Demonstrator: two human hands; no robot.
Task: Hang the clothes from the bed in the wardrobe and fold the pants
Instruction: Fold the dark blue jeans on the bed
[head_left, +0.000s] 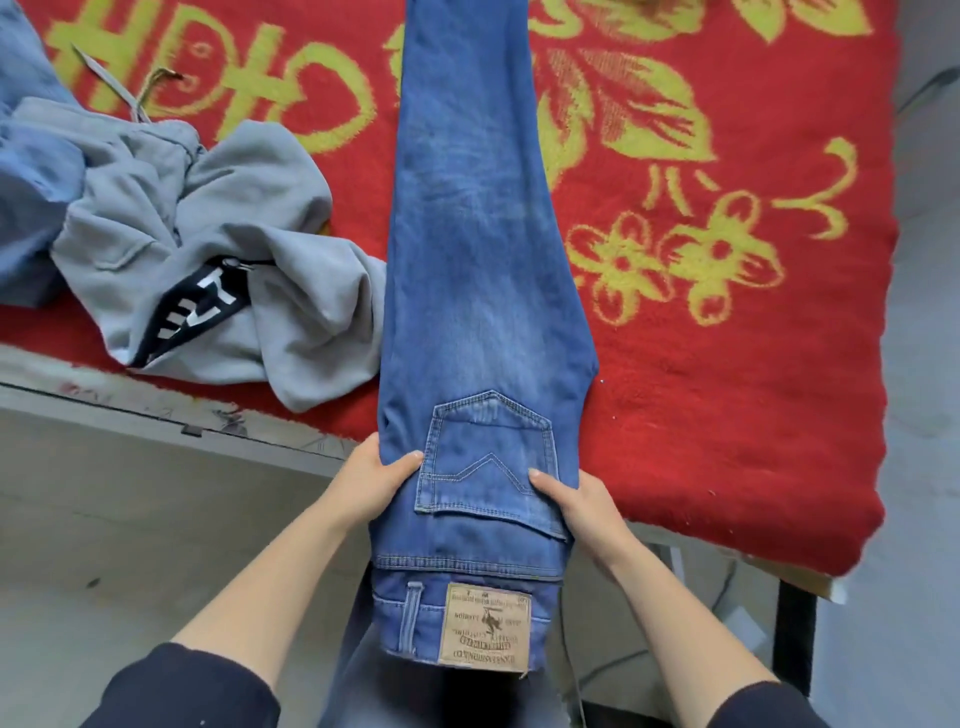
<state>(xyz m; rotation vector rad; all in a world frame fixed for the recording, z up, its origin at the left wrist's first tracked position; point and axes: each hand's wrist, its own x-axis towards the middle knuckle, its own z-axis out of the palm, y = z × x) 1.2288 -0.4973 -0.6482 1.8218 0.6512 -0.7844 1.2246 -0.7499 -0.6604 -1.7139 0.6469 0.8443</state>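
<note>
I am gripping the jeans (483, 291), laid leg-on-leg lengthwise along the bed (753, 364), at each side of the seat with left hand (375, 480) and right hand (576, 501), fingers curled around the edges, apparently to keep the layers aligned for folding.

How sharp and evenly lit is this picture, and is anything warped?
Head view: soft, even light, no glare; the jeans, left hand and right hand look sharp; the bottom edge by the dark sleeves is blurred; the red blanket bows at its right edge, wide-angle distortion.
</note>
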